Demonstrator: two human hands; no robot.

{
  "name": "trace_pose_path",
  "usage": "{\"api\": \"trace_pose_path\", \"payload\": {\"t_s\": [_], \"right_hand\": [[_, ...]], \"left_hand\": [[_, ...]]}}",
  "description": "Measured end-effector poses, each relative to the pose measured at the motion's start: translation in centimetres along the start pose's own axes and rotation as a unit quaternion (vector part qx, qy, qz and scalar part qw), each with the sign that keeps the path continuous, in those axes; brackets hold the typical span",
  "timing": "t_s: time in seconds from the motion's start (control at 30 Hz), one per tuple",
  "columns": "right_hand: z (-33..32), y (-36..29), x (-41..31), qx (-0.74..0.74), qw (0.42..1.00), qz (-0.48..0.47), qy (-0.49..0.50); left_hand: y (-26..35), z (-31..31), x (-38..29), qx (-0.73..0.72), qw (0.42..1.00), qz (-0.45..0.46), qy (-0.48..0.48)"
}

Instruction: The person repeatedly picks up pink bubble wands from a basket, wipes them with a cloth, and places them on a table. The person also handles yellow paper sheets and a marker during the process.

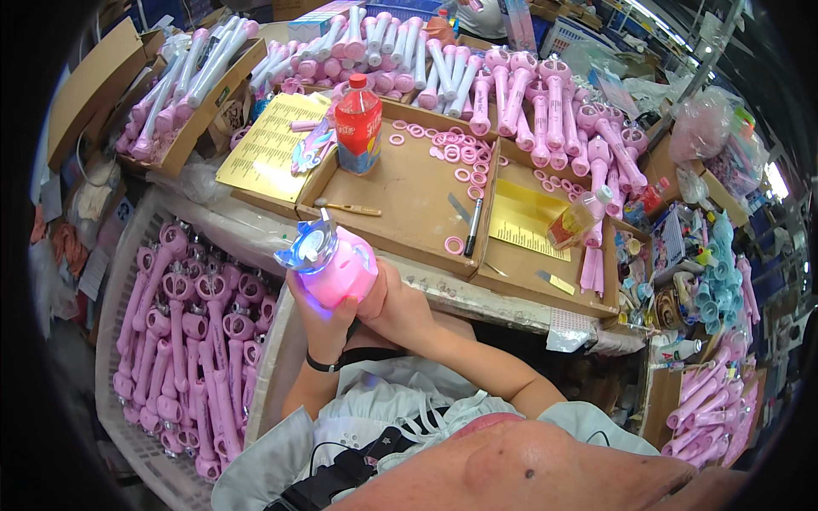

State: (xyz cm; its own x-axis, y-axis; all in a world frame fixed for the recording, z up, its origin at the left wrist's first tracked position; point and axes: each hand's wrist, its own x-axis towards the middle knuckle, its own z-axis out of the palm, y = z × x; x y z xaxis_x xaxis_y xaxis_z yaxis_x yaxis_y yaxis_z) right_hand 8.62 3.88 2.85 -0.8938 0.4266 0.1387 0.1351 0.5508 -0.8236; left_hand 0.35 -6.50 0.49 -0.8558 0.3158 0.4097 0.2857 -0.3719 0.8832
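Note:
A pink plastic toy wand (345, 268) is held in front of my body, its head tilted toward the upper left. Its clear, pointed crown-like top (310, 244) glows blue and violet. My left hand (326, 329) grips the wand from below and the left, with the thumb on the pink housing. My right hand (402, 306) is wrapped around the wand's right side; most of the handle is hidden behind the hands. Just beyond the wand runs the table's front edge (422, 281), with a cardboard tray (409, 214) on top.
To my left stands a plastic crate (128, 249) full of pink wands (198, 332). The tray holds a red-labelled drink bottle (358, 128), pink rings (466, 153), a marker (473, 228) and a brush (351, 208). Another bottle (578, 217) leans at right. Wand parts (549, 96) are piled behind.

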Motion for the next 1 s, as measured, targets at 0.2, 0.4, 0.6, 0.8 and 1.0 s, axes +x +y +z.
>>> {"api": "trace_pose_path", "payload": {"t_s": [0.2,0.4,0.6,0.8,1.0], "right_hand": [[-1.3,2.2,1.7,0.383,0.834,-0.046,-0.394],[-0.9,1.8,1.0,0.227,0.951,0.008,-0.208],[-0.7,0.3,0.5,0.140,0.972,0.062,-0.177],[-1.9,-0.2,2.2,0.377,0.887,0.056,-0.259],[-0.6,-0.3,0.4,0.235,0.956,-0.018,-0.172]], "left_hand": [[-1.4,-2.1,0.2,-0.297,0.943,-0.084,-0.129],[-0.7,-1.4,0.8,-0.184,0.976,-0.114,-0.033],[-0.6,-1.1,0.0,-0.148,0.988,-0.045,-0.029],[-0.8,-1.2,0.6,-0.188,0.977,-0.074,-0.076],[1.6,-0.9,1.0,-0.183,0.980,-0.079,-0.027]]}}
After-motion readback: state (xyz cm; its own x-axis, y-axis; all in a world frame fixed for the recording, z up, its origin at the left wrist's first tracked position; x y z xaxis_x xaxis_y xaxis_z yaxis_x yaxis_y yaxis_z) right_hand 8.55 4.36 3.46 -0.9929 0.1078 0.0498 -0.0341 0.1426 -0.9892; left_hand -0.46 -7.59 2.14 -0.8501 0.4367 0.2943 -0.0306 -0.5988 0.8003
